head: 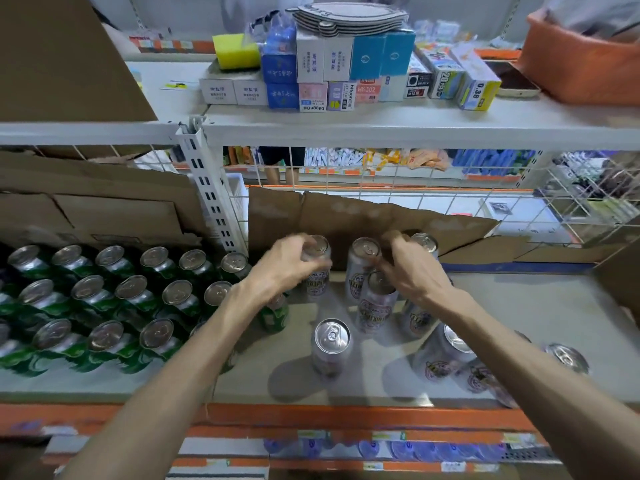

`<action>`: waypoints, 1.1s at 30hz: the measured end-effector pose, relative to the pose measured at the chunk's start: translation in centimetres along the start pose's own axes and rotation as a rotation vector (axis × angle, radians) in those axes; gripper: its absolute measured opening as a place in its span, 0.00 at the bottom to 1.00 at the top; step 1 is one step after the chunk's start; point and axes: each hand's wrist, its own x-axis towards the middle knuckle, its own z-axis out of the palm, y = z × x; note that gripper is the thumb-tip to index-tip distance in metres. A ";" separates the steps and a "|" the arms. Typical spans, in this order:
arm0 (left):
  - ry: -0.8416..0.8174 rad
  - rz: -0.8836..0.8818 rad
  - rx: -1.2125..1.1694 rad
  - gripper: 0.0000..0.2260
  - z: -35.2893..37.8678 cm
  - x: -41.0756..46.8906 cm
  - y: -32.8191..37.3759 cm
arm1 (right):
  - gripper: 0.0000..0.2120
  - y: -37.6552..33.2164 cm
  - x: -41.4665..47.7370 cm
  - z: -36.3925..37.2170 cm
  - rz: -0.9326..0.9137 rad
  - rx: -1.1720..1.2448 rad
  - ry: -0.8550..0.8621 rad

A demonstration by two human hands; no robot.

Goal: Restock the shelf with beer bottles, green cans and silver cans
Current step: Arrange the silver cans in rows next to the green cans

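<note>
1. Far left of the shelf (519, 306): green cans (104, 299) packed upright in three tight rows, tops up, brown cardboard (104, 209) standing behind them
2. One more green can (275, 315) sits just right of that block, partly hidden under your left forearm
3. Your left hand (287, 261) is curled round the upper part of a silver can (317, 268) at the back of the shelf, fingers grasping it near the rim; some motion blur here
4. Middle: another silver can at the back (362, 265) stands upright, a second one (377, 303) just in front of it, and a lone silver can (331, 344) nearer the front edge
5. Your right hand (412, 271) reaches over that cluster, fingers bent down around the back right can (424, 242); blurred, so cannot tell if it is really gripped
6. Right: more silver cans (446, 358) under your right forearm, one (566, 356) furthest right
7. Torn cardboard sheet (363, 220) leans against the wire grid behind the silver cans
</note>
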 end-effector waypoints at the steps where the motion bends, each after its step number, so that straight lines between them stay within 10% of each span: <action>1: -0.098 0.000 0.018 0.24 0.0 -1.0 0.6 | 0.21 0.0 -0.7 0.1 -0.008 -0.018 0.001; 9: -0.535 0.031 0.274 0.37 3.8 -4.8 1.9 | 0.23 -1.0 -3.0 1.4 0.066 -0.083 -0.200; 33: 0.215 -0.089 -0.116 0.28 5.7 -20.2 0.8 | 0.17 -3.2 -18.3 1.3 0.090 0.043 0.021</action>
